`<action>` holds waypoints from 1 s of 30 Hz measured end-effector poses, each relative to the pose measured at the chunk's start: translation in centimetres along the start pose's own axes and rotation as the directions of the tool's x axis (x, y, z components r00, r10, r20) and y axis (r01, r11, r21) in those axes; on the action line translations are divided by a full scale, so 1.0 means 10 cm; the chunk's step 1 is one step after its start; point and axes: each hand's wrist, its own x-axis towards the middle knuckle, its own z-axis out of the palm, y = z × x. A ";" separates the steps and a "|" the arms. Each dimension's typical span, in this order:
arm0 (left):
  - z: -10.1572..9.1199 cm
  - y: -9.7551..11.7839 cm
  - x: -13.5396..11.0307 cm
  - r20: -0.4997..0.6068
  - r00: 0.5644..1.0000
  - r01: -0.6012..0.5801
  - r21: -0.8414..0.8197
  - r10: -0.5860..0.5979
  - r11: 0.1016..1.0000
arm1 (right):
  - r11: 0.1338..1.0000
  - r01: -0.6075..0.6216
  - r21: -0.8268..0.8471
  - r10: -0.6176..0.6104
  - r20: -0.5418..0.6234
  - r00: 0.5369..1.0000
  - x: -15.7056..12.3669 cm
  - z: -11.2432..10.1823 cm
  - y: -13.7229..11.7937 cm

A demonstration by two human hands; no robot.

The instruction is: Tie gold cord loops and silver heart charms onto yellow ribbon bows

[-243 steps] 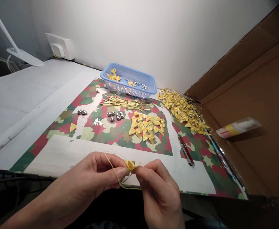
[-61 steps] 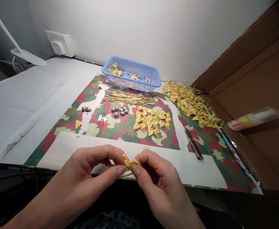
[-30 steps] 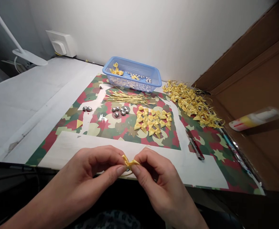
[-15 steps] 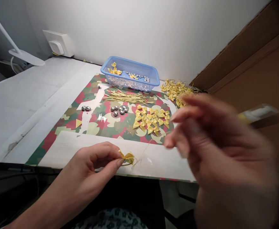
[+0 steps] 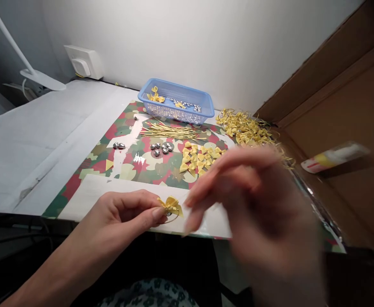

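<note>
Near the table's front edge, my left hand (image 5: 127, 217) pinches a yellow ribbon bow (image 5: 171, 204) between thumb and forefinger. A thin cord loop and a small silver bell-like piece show under the bow. My right hand (image 5: 254, 204), smeared by motion, is just right of the bow with its fingers curled toward it. Whether it holds anything cannot be made out. Beyond the hands lie rows of yellow bows (image 5: 190, 157), partly covered by my right hand. Several silver bells (image 5: 161, 148) sit left of them, and a bundle of yellow cords (image 5: 170, 131) lies behind.
A blue basket (image 5: 177, 100) holding bows and bells stands against the wall. A heap of corded yellow bows (image 5: 247, 128) is at back right. A white-and-yellow bottle (image 5: 334, 157) lies by the cardboard (image 5: 343, 98) on the right. Two bells (image 5: 118, 146) lie left.
My right hand has moved left and closer to the bow, now hiding part of the bow rows. My left hand keeps its pinch, and the bow is turned slightly. The view has shifted a little.
</note>
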 end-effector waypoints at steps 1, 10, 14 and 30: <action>-0.01 0.00 -0.01 0.028 1.000 0.012 -0.035 -0.011 0.999 | 0.995 0.059 0.079 -0.064 0.065 0.996 -0.14 0.11 0.06; 0.00 -0.10 0.00 0.080 0.989 0.142 -0.256 -0.125 0.956 | 0.967 0.039 -0.253 -0.081 -0.157 0.984 -0.67 0.39 0.43; 0.01 -0.11 0.04 0.102 0.987 0.146 -0.272 -0.123 0.951 | 0.946 0.067 -0.317 -0.132 -0.186 0.974 -0.68 0.37 0.37; 0.08 -0.01 0.07 -0.051 0.998 0.018 -0.122 -0.025 0.992 | 0.980 0.133 -0.145 -0.150 -0.117 0.982 -0.34 0.31 0.42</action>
